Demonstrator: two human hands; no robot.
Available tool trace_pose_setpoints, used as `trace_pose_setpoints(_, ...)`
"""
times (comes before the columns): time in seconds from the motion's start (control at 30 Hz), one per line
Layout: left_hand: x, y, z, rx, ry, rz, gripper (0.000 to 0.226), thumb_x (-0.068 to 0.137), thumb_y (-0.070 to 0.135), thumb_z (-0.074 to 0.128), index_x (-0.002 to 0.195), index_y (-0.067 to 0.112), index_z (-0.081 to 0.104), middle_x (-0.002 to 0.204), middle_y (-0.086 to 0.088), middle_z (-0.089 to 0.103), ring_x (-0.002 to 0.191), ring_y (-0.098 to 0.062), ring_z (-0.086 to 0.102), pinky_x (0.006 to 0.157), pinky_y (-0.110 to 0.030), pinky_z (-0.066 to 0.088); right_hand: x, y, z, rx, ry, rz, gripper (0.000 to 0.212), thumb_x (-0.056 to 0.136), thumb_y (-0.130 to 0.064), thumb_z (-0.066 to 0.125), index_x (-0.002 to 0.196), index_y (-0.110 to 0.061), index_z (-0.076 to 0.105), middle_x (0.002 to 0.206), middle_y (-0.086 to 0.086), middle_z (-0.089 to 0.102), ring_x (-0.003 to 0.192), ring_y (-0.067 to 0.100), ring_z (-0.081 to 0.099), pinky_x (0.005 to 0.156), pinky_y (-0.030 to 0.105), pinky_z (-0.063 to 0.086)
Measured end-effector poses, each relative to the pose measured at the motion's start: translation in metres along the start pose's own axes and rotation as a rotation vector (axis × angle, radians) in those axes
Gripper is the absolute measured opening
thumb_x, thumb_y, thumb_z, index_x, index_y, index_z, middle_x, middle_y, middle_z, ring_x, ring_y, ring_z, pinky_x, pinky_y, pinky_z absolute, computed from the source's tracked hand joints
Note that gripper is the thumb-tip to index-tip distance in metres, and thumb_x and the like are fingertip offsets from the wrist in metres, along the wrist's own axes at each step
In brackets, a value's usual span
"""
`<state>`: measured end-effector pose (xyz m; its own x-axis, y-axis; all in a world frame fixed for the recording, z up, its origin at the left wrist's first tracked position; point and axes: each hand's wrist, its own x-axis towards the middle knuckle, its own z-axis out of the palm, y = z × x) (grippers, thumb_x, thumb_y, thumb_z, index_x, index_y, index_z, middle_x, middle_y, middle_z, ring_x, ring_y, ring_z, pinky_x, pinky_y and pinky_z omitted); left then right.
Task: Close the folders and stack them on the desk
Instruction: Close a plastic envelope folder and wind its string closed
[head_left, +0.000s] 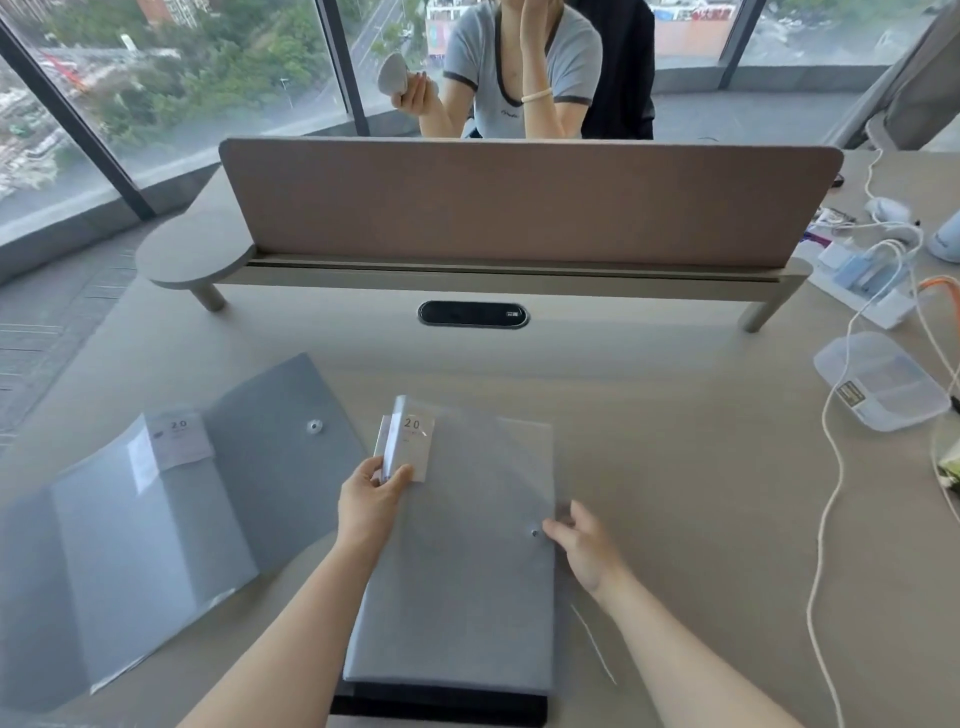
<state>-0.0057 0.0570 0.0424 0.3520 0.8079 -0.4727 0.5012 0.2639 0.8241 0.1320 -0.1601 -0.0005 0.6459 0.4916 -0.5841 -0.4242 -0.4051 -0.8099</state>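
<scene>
A grey translucent folder (457, 582) lies folded over in front of me on the desk (675, 493), its white "20" label near the top left corner. My left hand (371, 501) pinches the folder's left edge by that label. My right hand (584, 545) has its fingertips at the right edge, beside the small snap button (535, 533). A second grey folder (156, 519) lies spread open on the left of the desk, its flap with a snap (314, 426) pointing away from me. A dark object (441, 704) shows under the near end of the centre folder.
A brown divider panel (519, 202) on a raised shelf crosses the desk's far side, with a person seated behind it. On the right lie a clear plastic box (883, 384), white cables (826, 519) and small devices. A black cable port (474, 315) sits mid-desk.
</scene>
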Motion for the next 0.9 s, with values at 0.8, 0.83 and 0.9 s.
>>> trace_pose_setpoints(0.8, -0.021, -0.02, 0.037, 0.895, -0.085, 0.563, 0.058, 0.077, 0.025, 0.068, 0.133, 0.021, 0.058, 0.151, -0.009, 0.043, 0.14, -0.037, 0.034, 0.112, -0.044, 0.028, 0.005, 0.007, 0.023, -0.437, 0.152, 0.078, 0.028, 0.081, -0.031, 0.071, 0.083, -0.007, 0.056, 0.08, 0.006, 0.066, 0.066, 0.02, 0.059, 0.057, 0.032, 0.037)
trace_pose_setpoints(0.83, -0.026, -0.021, 0.044, 0.964, -0.222, 0.609, 0.062, 0.079, 0.035, 0.067, 0.139, 0.025, 0.053, 0.157, -0.006, 0.035, 0.147, -0.034, 0.025, 0.117, -0.043, 0.021, 0.004, 0.006, 0.023, -0.447, 0.148, 0.076, 0.026, 0.082, -0.031, 0.071, 0.079, -0.012, 0.054, 0.077, 0.002, 0.064, 0.065, 0.018, 0.057, 0.055, 0.031, 0.036)
trace_pose_setpoints(0.9, -0.034, -0.027, 0.057, 1.117, -0.416, 0.619, 0.077, 0.081, 0.053, 0.064, 0.149, 0.033, 0.035, 0.166, 0.001, 0.012, 0.153, -0.025, 0.003, 0.123, -0.042, 0.004, 0.003, 0.002, 0.024, -0.479, 0.141, 0.066, 0.024, 0.083, -0.032, 0.07, 0.076, -0.019, 0.051, 0.075, -0.003, 0.061, 0.066, 0.015, 0.056, 0.053, 0.029, 0.037)
